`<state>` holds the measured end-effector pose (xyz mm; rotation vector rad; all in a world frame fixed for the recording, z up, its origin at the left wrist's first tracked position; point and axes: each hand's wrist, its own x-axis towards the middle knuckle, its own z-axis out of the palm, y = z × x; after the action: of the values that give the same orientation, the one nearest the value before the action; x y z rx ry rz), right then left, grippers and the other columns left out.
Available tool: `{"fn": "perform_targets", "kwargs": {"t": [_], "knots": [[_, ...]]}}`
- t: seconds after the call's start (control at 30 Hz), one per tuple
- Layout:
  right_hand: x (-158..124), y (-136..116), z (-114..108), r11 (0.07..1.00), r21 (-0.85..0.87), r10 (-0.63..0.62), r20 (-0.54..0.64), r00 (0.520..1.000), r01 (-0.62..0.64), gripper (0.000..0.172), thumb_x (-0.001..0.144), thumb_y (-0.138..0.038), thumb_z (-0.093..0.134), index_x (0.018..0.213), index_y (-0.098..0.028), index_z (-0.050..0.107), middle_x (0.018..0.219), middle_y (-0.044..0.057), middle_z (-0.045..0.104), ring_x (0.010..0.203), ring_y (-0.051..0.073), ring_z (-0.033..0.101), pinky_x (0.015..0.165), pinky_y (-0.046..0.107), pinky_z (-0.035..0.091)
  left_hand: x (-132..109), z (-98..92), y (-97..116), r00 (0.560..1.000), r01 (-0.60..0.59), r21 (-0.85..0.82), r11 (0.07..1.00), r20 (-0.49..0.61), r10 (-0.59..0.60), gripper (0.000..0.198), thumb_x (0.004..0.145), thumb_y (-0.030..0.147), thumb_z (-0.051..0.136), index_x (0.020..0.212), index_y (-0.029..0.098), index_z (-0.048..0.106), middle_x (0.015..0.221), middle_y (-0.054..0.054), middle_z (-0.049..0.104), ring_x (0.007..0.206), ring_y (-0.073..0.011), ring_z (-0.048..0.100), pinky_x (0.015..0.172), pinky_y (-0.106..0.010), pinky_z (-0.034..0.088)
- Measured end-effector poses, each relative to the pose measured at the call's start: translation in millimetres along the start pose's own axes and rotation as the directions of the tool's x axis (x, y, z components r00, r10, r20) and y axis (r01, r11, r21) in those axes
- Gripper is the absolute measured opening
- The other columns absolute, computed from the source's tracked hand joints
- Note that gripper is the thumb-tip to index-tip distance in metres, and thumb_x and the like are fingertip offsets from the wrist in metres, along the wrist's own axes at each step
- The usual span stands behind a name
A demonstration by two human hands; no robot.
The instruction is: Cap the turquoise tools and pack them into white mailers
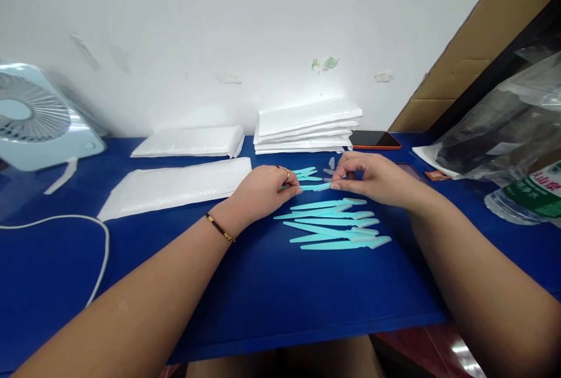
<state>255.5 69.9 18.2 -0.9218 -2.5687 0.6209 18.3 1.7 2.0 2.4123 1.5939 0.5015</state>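
Between my two hands a turquoise stick tool [316, 187] lies level. My left hand [274, 187] pinches its left end, and the fingertips of my right hand [356, 174] are closed on its right end. Just below, several turquoise tools [333, 222] are spread in a loose row, their wider pale-edged ends to the right. A few more turquoise tools [307, 172] lie behind my left hand. Small clear plastic pieces [332, 163] rest beside my right fingertips.
White folded packets [307, 124] are stacked by the wall, with more flat ones [175, 188] at left. A fan [39, 115] and white cable [106, 243] are at left. A phone [374, 139], plastic bag [495, 115] and bottle [526, 197] lie at right on the blue table [307, 302].
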Motion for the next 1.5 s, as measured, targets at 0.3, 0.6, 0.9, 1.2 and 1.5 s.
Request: {"fn": "perform_targets", "kwargs": {"t": [0.3, 0.6, 0.9, 1.2, 1.5], "knots": [[-6, 16, -12, 0.991, -0.081, 0.107, 0.033, 0.994, -0.104, 0.032, 0.073, -0.050, 0.061, 0.081, -0.020, 0.066, 0.084, 0.005, 0.062, 0.073, 0.017, 0.055, 0.063, 0.028, 0.041, 1, -0.2, -11, 0.989, 0.057, 0.059, 0.997, -0.136, -0.049, 0.025, 0.079, 0.039, 0.054, 0.096, 0.023, 0.063, 0.091, -0.001, 0.065, 0.085, -0.0176, 0.057, 0.070, -0.028, 0.042], [-13, 16, -10, 0.985, -0.107, 0.160, 0.282, 0.946, -0.134, 0.023, 0.069, -0.043, 0.064, 0.079, -0.021, 0.064, 0.077, 0.002, 0.061, 0.064, 0.015, 0.053, 0.054, 0.025, 0.038, -4, 2.3, 4, 0.997, -0.080, -0.081, 0.993, 0.015, 0.082, 0.027, 0.081, 0.043, 0.050, 0.083, 0.022, 0.066, 0.076, 0.000, 0.064, 0.075, -0.0147, 0.057, 0.062, -0.024, 0.041], [2, 5, 11, 0.992, -0.011, 0.125, 0.156, 0.980, -0.125, 0.025, 0.077, -0.044, 0.056, 0.077, -0.019, 0.059, 0.064, -0.001, 0.054, 0.057, 0.012, 0.048, 0.052, 0.023, 0.034, -2, -4.4, -9, 1.000, 0.001, 0.061, 0.998, 0.024, -0.003, 0.023, 0.081, 0.032, 0.046, 0.074, 0.021, 0.065, 0.079, -0.001, 0.066, 0.070, -0.0147, 0.057, 0.062, -0.025, 0.039], [-4, 9, -5, 0.997, 0.002, 0.079, 0.166, 0.983, -0.081, 0.033, 0.069, -0.050, 0.064, 0.083, -0.020, 0.064, 0.082, 0.003, 0.058, 0.069, 0.015, 0.051, 0.059, 0.026, 0.039, -3, -7.9, -9, 0.998, 0.051, 0.027, 0.998, -0.036, -0.050, 0.022, 0.078, 0.039, 0.051, 0.078, 0.022, 0.064, 0.078, 0.000, 0.064, 0.068, -0.0134, 0.055, 0.057, -0.024, 0.037], [-1, 2, 5, 0.999, -0.025, 0.044, 0.197, 0.979, -0.040, 0.026, 0.075, -0.044, 0.060, 0.076, -0.019, 0.062, 0.080, 0.003, 0.054, 0.067, 0.014, 0.050, 0.058, 0.025, 0.037, -4, -2.3, -4, 0.997, -0.006, 0.072, 0.997, 0.078, 0.000, 0.020, 0.078, 0.038, 0.053, 0.073, 0.021, 0.063, 0.072, -0.001, 0.063, 0.066, -0.0152, 0.056, 0.055, -0.025, 0.036]]}}
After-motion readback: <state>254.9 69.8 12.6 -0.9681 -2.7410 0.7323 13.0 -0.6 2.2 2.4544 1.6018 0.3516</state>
